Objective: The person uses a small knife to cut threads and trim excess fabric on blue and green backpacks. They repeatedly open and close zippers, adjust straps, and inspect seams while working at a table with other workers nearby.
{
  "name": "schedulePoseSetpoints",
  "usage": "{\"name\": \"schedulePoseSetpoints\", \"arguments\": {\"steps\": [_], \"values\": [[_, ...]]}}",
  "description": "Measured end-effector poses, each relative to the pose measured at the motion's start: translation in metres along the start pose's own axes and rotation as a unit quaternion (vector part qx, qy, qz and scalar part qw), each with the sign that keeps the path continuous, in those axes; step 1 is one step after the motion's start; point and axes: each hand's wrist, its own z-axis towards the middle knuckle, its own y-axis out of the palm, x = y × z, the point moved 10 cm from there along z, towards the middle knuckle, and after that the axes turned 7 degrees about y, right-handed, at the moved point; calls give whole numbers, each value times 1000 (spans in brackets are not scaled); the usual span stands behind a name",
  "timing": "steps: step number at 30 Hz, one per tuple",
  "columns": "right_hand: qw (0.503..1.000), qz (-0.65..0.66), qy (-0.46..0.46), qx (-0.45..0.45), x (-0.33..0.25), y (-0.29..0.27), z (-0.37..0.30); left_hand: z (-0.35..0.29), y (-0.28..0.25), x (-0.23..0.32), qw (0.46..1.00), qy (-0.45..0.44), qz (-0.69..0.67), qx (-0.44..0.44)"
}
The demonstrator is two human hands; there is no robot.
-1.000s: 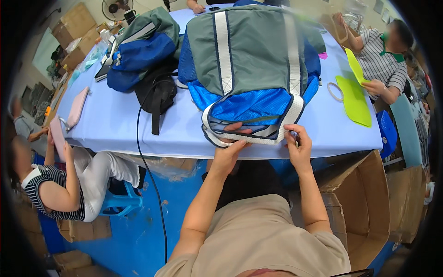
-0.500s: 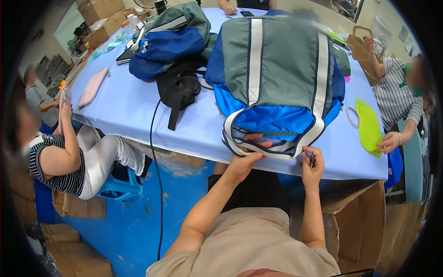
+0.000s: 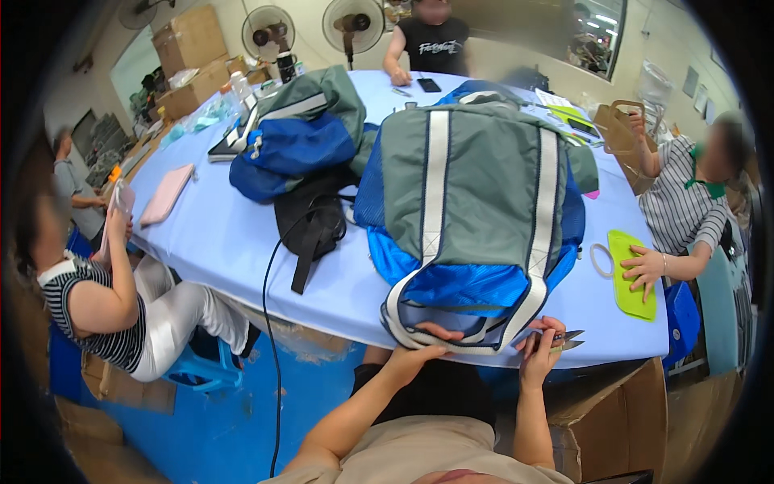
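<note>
A large grey-green and blue bag (image 3: 492, 185) lies on the table in front of me, with white navy-edged webbing straps. My left hand (image 3: 421, 348) is closed on the looped strap (image 3: 472, 349) at the bag's near end, its fingers partly behind the webbing. My right hand (image 3: 538, 348) is closed around a small pair of scissors (image 3: 569, 340), right beside the same strap. The scissor blades point right and stand a little apart. Whether my right fingers also touch the strap, I cannot tell.
Another blue and grey bag (image 3: 302, 137) and a black strapped pouch (image 3: 310, 230) lie to the left, with a black cable (image 3: 266, 323) hanging off the table. At right, a person's hand rests on a lime-green pad (image 3: 633, 278) near a tape ring. An open cardboard box (image 3: 613, 419) stands below.
My view has tilted up, so things sit lower. The scissor blades now show beyond my right hand. The person at right has laid the green pad flat, hand on top.
</note>
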Motion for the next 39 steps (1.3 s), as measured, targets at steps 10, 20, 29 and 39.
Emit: {"name": "schedulePoseSetpoints", "arguments": {"steps": [10,20,29,39], "values": [[994,-8,-38,101,-32,-37,35,-21,-24,33,997,2,40,64],[987,-38,-15,155,-18,-54,48,-10,-73,57,950,41,-145,275],[987,1,15,157,-11,-54,52,23,-29,59,948,-58,-234,208],[986,27,46,156,14,-86,60,146,75,203,999,11,32,17]]}}
